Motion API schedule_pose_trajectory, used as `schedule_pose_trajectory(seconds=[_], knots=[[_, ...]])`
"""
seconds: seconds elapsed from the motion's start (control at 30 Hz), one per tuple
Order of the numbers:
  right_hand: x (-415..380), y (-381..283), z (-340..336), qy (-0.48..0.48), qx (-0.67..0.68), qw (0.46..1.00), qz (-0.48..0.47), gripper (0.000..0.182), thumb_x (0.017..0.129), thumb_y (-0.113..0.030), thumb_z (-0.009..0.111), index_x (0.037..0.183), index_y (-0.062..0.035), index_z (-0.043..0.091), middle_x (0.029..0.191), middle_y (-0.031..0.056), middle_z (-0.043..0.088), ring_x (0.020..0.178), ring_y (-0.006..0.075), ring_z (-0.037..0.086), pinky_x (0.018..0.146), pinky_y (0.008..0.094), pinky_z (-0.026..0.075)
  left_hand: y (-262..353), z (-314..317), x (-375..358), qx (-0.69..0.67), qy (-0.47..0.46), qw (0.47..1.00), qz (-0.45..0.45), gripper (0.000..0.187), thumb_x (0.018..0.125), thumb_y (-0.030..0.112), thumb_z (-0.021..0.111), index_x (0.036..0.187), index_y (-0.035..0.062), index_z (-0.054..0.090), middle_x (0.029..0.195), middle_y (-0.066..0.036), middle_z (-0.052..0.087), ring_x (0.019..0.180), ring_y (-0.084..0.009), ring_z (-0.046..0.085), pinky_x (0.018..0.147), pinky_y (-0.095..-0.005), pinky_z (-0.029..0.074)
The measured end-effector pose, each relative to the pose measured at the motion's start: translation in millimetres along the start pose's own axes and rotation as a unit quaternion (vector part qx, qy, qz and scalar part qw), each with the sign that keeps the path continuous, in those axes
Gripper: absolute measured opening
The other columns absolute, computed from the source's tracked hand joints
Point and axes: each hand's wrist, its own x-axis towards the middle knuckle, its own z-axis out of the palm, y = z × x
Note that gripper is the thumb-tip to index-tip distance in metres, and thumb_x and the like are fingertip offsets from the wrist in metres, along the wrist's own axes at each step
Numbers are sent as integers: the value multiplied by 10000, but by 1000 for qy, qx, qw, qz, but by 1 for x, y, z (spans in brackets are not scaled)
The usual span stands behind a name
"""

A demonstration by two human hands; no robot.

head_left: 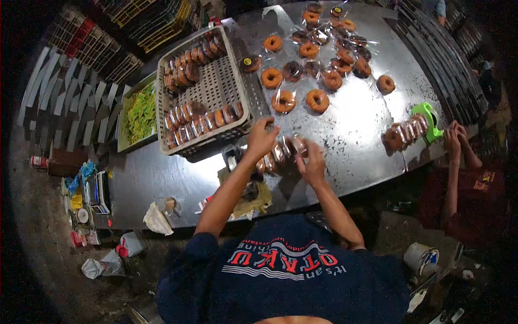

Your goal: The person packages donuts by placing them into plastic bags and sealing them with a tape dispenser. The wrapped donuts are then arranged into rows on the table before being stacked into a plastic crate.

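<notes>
A row of wrapped donuts (278,154) lies between left hand (263,141) and right hand (314,164), fingers bent; I cannot tell whether either grips. Uneven pressure could buckle the row — the wrap looks slippery. Beyond the left hand, a crate (216,81) holds more donuts (202,124); past that, a tray (136,144) holds yellow-green pieces (139,112).

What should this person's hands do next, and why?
Probably press gently together on the row of brown, ring-shaped doughnuts in clear wrappers, so it could be lifted as one: the left hand and right hand flank it, and the greyish perforated plastic crate nearby already holds similar rows, with bare floor between them.
</notes>
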Motion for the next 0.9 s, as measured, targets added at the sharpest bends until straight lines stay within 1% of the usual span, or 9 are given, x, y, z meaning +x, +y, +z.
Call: schedule_pose_trajectory(seconds=[0.1, 0.23, 0.33, 0.47, 0.57, 0.67, 0.73, 0.83, 0.9], knots=[[2, 5, -8, -56, -9, 998, -36, 576, 824, -279, 770, 1246, 28, 525, 1205, 239, 570, 1085, 405, 576, 930, 457, 475, -19, 47, 71, 162, -5, 978, 132, 658, 776, 261, 772, 1290, -26, 477, 1257, -243, 558, 1193, -398, 540, 1009, -496, 415], [8, 4, -32, -92, 19, 995, -24, 559, 831, -323, 766, 1204, 34, 552, 1183, 239, 588, 1088, 412, 577, 947, 468, 464, -48, 101, 123, 347, 15, 937, 32, 641, 774, 262, 757, 1281, 3, 464, 1302, -215, 537, 1217, -427, 514, 1023, -482, 418], [11, -4, -60, -114, 42, 992, 32, 507, 836, -319, 767, 1166, 21, 587, 1122, 215, 624, 1056, 383, 605, 922, 432, 490, -72, 111, 156, 240, 28, 970, -36, 545, 780, 287, 750, 1188, -4, 537, 1183, -198, 616, 1138, -403, 589, 958, -467, 466], [16, -9, -85, -117, 181, 955, 203, 437, 871, -274, 740, 1181, 4, 608, 1103, 156, 675, 965, 221, 667, 836, 362, 527, -55, 73, 139, -5, -74, 988, -136, 382, 837, 314, 752, 981, -25, 647, 848, -90, 710, 803, -215, 687, 753, -343, 544], [28, -8, -82, -49, 220, 954, 196, 390, 897, -273, 710, 1181, -20, 626, 1007, 98, 693, 905, 170, 661, 795, 320, 526, -8, 47, 74, -494, -121, 857, -86, 442, 863, 124, 740, 1254, -19, 592, 1115, -93, 686, 962, -174, 661, 905, -341, 522], [45, -27, -70, -36, 263, 945, 192, 281, 907, -252, 702, 1059, -17, 678, 895, 53, 672, 822, 136, 629, 733, 280, 501, 30, -2, -1, -430, -273, 845, -164, 447, 905, 144, 695, 1298, -14, 554, 1169, -72, 666, 1057, -194, 642, 998, -349, 488], [50, -37, -64, -109, 240, 948, 178, 236, 907, -234, 705, 981, -10, 696, 872, 46, 661, 793, 115, 606, 699, 270, 485, 47, -9, -40, -546, -291, 761, -194, 384, 954, 180, 642, 1290, 11, 562, 1163, -48, 658, 1079, -153, 625, 964, -319, 500], [39, -74, -40, -117, 301, 935, 147, 162, 922, -161, 696, 855, -20, 655, 757, -5, 612, 658, 55, 517, 593, 220, 413, 27, 2, -84, -495, -61, 830, -252, 322, 990, 308, 603, 1111, 10, 629, 1071, -67, 671, 982, -119, 631, 865, -278, 501], [25, -93, -23, -87, 311, 935, 144, 151, 939, -140, 678, 855, -25, 628, 698, -36, 569, 614, 36, 481, 563, 194, 380, 30, -10, -106, -529, -21, 816, -231, 340, 987, 325, 606, 1105, 8, 636, 1024, -52, 674, 938, -122, 637, 838, -284, 508]])
